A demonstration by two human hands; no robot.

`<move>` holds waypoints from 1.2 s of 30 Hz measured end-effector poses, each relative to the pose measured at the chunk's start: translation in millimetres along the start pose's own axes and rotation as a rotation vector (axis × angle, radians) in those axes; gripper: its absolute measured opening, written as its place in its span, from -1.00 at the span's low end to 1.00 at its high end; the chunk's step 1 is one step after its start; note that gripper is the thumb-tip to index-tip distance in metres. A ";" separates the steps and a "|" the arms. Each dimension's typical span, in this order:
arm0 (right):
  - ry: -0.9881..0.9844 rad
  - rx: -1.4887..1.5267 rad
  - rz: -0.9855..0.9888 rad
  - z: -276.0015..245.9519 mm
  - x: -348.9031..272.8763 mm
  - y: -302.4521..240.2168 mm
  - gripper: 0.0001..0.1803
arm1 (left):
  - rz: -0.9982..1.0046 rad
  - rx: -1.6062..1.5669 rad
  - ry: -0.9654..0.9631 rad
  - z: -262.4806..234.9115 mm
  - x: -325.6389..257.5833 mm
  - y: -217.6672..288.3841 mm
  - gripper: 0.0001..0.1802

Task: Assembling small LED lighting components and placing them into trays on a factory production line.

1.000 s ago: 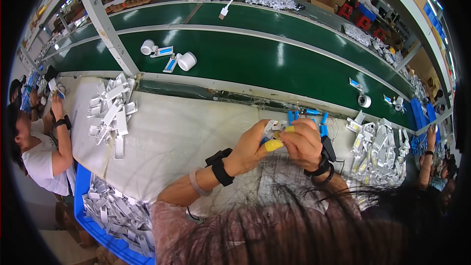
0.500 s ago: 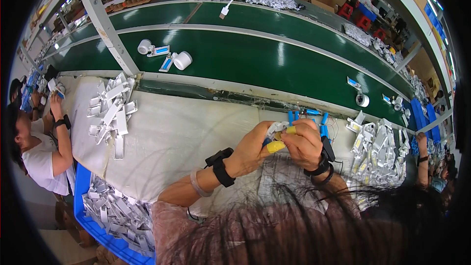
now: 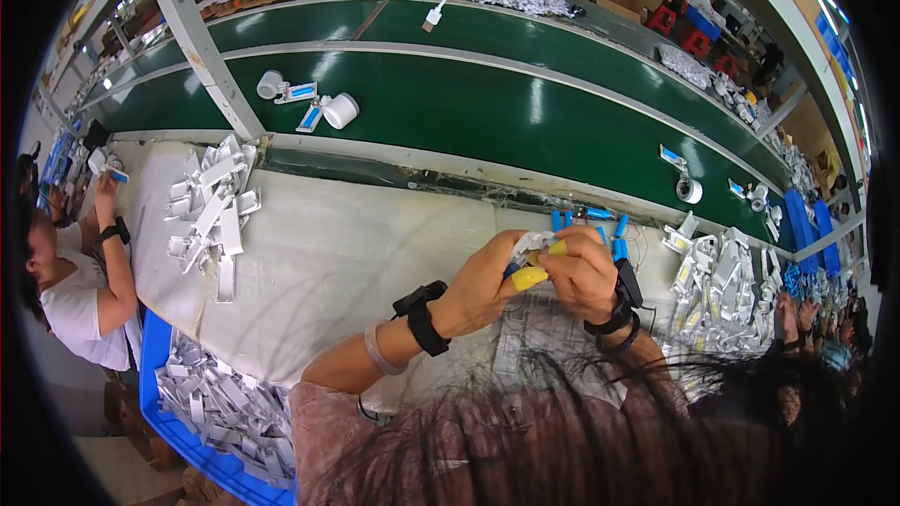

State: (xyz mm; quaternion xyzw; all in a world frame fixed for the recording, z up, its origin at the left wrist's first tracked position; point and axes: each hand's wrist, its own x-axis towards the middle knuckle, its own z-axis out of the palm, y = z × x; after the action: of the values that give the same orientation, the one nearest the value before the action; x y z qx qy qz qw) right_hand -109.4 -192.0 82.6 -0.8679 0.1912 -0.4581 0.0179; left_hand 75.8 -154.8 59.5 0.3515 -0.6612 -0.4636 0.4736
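Both hands meet just above the pale counter (image 3: 356, 262), and between them sits a small white plastic part (image 3: 532, 244), held up off the surface rather than lying on it. The left hand (image 3: 487, 286) pinches it from below, its thumb and forefinger wearing yellow finger covers (image 3: 528, 277) and pressed together against the part's lower edge. The right hand (image 3: 583, 272) closes over it from the other side, its fingers curled and pressed onto the part's top, so both hands are shut on the same piece. It looks light and stiff, a thin moulded shell that one pinch can carry, and probably smooth enough to slip, which the rubbery covers would help against. Judging by its size, the best hold is at the edges, leaving the middle free; how fragile it is cannot be told from here. Several blue cylinders (image 3: 614, 225) lie just beyond the hands, a heap of white parts (image 3: 722, 290) lies to the right, another heap (image 3: 211, 211) lies well apart on the left, and a blue bin (image 3: 150, 384) of more white pieces sits at the counter's near left corner. Behind runs a green conveyor belt (image 3: 487, 103).
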 end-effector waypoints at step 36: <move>0.097 -0.154 0.049 17.1 6.9 4.9 -0.72 | -0.079 0.134 0.076 -10.4 13.1 -4.2 -0.77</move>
State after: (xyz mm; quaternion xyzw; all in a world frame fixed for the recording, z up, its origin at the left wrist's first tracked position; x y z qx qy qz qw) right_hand -93.7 -201.4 77.2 -0.8387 0.2476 -0.4828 -0.0469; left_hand 81.8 -170.9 60.7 0.4255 -0.6580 -0.4229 0.4550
